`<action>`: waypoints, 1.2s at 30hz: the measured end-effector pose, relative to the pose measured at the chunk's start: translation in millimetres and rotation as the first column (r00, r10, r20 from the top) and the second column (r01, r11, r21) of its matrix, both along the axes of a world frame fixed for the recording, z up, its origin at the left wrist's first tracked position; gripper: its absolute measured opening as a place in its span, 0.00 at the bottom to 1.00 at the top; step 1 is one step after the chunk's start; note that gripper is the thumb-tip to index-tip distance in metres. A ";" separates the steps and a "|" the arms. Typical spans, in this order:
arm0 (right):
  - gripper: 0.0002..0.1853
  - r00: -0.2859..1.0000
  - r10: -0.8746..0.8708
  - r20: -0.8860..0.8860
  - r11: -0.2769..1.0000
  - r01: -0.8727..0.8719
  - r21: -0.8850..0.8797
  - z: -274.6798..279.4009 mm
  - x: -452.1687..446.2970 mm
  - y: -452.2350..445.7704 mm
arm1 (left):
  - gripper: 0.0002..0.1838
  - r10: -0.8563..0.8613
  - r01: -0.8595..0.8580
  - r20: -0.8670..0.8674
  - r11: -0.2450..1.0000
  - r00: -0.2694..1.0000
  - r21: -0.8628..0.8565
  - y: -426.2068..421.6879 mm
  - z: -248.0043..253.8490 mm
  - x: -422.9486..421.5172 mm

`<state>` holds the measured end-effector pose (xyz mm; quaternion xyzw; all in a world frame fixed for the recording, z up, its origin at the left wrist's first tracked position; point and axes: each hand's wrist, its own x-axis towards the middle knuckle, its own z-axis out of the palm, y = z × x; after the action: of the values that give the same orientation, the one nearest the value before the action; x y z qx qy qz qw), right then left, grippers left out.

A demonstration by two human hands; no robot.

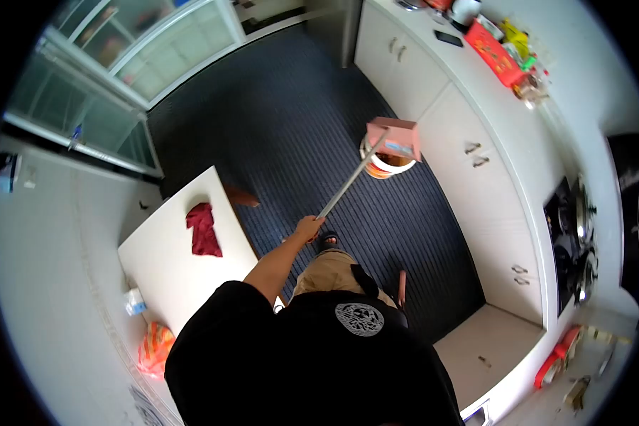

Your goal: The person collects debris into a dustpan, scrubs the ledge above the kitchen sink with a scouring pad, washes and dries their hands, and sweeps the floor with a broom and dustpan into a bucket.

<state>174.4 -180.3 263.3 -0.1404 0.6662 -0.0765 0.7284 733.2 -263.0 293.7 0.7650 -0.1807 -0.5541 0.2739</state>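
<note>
My left hand (309,228) is closed around the long pale handle of a pink dustpan (397,133). The arm reaches forward, and the pan end is tilted over a white-and-orange bucket (381,170) on the floor. Some brownish contents show inside the bucket, partly hidden by the pan. My right hand is out of sight, behind or beside my body. A narrow pink piece (402,287) sticks out near my right leg; what it belongs to is hidden.
White cabinets with a counter (468,64) run along the right, with a stove (571,241) farther down. At left stands a white table (167,248) bearing a dark red cloth (204,230). Dark ribbed flooring (277,106) lies between. A glass door (85,113) stands at upper left.
</note>
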 end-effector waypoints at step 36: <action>0.07 0.882 0.383 -0.275 0.912 -0.409 -0.038 105.4 9.5 -132.3 | 0.19 -0.080 0.089 0.137 0.994 0.987 -0.063 -18.4 47.2 8.6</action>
<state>184.0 -312.6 368.7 -0.3170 0.7092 0.0615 0.6267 741.8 -281.4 340.9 0.7822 -0.2500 -0.5062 0.2635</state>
